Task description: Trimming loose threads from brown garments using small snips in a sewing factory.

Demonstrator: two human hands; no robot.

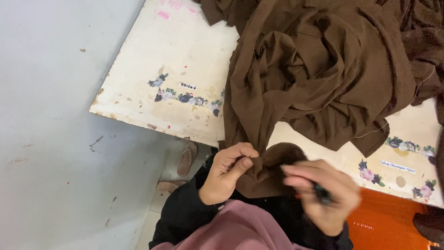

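A large crumpled brown cloth (pixel 323 69) lies heaped on a worn cream table (pixel 185 55) with flower stickers and hangs over its near edge. My left hand (pixel 227 172) pinches a fold of the cloth's hanging edge between thumb and fingers. My right hand (pixel 323 194), blurred by motion, is just right of that fold and holds a small dark tool, with a bit of red showing near the fingers. I cannot tell what kind of tool it is.
A grey wall (pixel 55 139) fills the left side. Sandals (pixel 185 159) lie on the floor under the table's edge. An orange mesh basket (pixel 388 222) sits at the lower right. A loose white thread (pixel 370 132) trails off the cloth.
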